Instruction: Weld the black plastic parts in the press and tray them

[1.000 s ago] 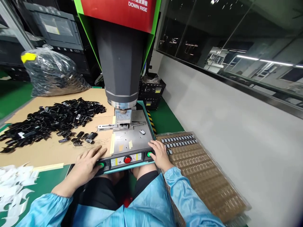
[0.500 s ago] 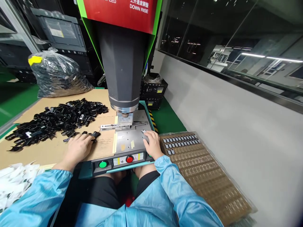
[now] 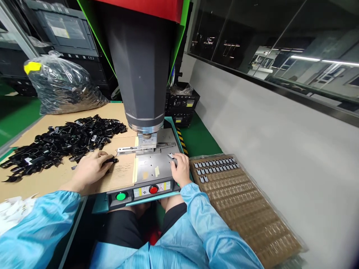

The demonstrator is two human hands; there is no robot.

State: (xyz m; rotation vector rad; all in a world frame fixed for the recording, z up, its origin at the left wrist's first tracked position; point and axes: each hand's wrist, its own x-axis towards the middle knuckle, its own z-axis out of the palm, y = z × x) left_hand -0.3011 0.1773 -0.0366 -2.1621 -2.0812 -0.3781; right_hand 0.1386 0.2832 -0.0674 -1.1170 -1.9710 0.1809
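Pinching one black clip (image 3: pixel 113 160) in the left hand (image 3: pixel 91 166), over the cardboard (image 3: pixel 122 173), in from its right edge. Curling the right hand (image 3: pixel 181 168) narrowly over one grey piece (image 3: pixel 171 156) near the right edge of the metal plate (image 3: pixel 162 161); cannot tell whether gripped. Counting three rows of grey tray pieces (image 3: pixel 214 163) along the far edge of the blister tray (image 3: pixel 251 224), two in the third.

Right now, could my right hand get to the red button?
Probably yes. The right hand is above and to the right of the red button; nothing visibly stands between them or covers the button, though its fingers are at a small grey part.
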